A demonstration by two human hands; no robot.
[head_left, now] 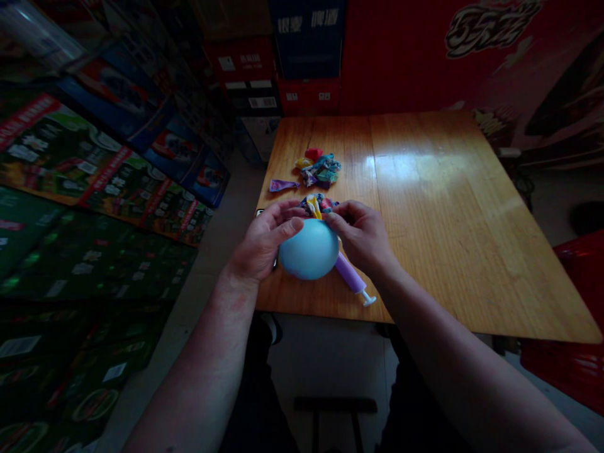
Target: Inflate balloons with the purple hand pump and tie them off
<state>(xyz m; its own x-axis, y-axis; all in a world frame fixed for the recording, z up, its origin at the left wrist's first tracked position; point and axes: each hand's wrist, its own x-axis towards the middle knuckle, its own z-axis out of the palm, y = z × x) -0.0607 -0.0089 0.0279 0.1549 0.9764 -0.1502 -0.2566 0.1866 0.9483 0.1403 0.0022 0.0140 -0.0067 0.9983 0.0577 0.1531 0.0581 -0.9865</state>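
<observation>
A small inflated blue balloon sits just above the near edge of the glossy wooden table, towards its near left corner, in a dim room with printed cartons stacked on the left and a red wall behind. The left hand cups its side and the right hand pinches its top, the fingers of both closed on it. A purple pump lies under the right hand at the edge, with limp balloons heaped beyond.

Dim, wide-angle warped edges, window glare on the table.
</observation>
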